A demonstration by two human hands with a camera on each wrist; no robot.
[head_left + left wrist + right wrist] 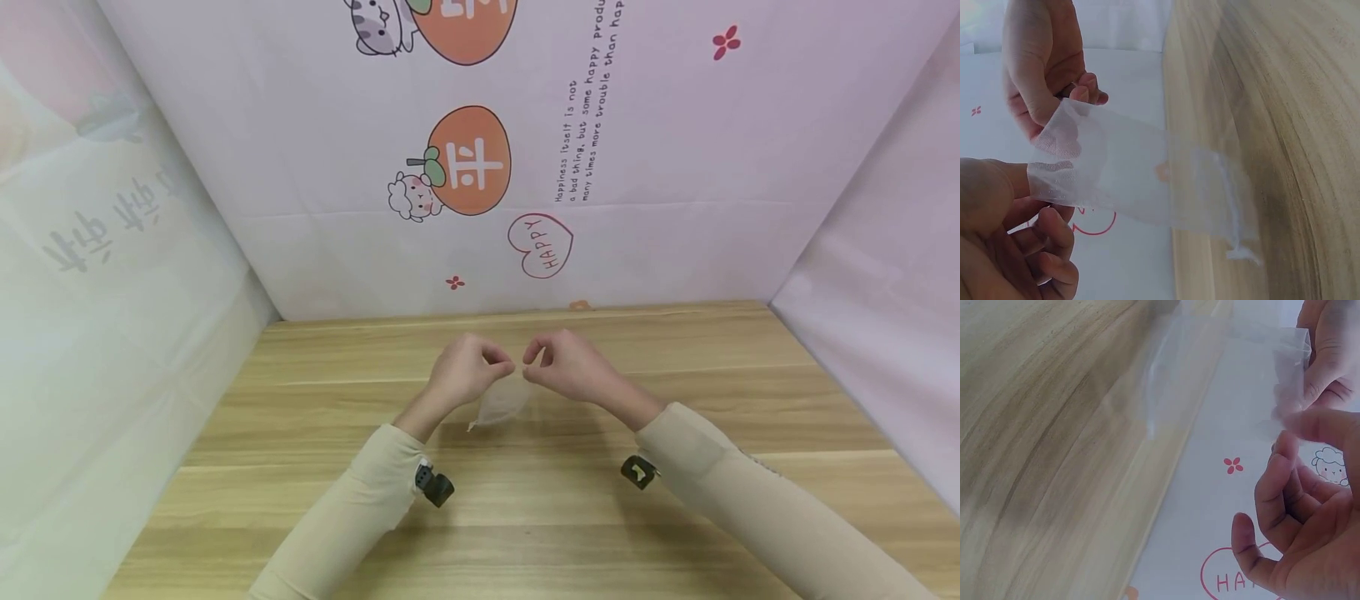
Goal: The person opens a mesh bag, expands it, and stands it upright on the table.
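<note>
A small sheer white mesh bag [501,407] hangs between both hands over the table. My left hand [459,372] pinches one corner of its upper edge between thumb and fingers. At the other corner, my right hand [573,367] pinches the same edge, its remaining fingers loosely bent. The left wrist view shows the bag [1122,165] spread flat, see-through, with a white drawstring [1232,209] running across its lower end and a small knot there. From the right wrist, the bag [1241,381] stretches away from the fingertips, the wood showing through it.
Beneath the hands lies a light wood-grain table [525,517]. A white printed backdrop [660,167] with cartoon fruit and lettering rises at its far edge. White cloth walls [150,333] stand at both sides. A small dark camera [435,485] is strapped to each wrist.
</note>
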